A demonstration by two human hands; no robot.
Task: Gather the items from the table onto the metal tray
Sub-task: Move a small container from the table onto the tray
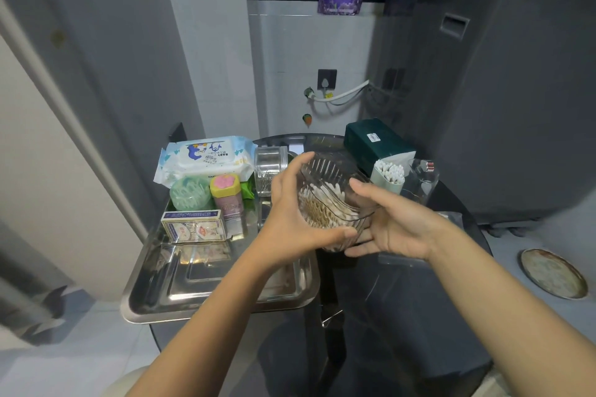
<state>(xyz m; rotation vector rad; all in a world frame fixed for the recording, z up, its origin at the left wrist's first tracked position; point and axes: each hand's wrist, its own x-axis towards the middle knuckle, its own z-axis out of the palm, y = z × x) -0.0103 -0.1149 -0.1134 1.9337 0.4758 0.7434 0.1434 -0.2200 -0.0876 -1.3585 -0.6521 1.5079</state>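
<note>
On the left, the metal tray point(180, 296) overhangs the near-left edge of the dark glass worktop point(419, 316). Its far half carries a pack of baby wipes point(206, 156), a green round case point(189, 193), a pink bottle with a yellow cap point(227, 195), a small printed carton point(193, 225) and a clear lidded jar point(270, 167); the near half is bare.

At the tray's right edge, both hands hold a ribbed clear dish of cotton swabs point(325, 203) in the air. The left hand point(290, 213) curls round its left wall, thumb on the near rim; the right hand point(387, 219) cups it from below and the right. The dish tilts, so it should probably be levelled before it goes down, lest the swabs slide out. The bare near half looks the safest landing place; the jar stands close on the far side and could be knocked.

Further right, still on the worktop, stand a green tissue pack point(371, 142), a cup of cotton swabs point(388, 176) and a clear glass point(422, 177).
</note>
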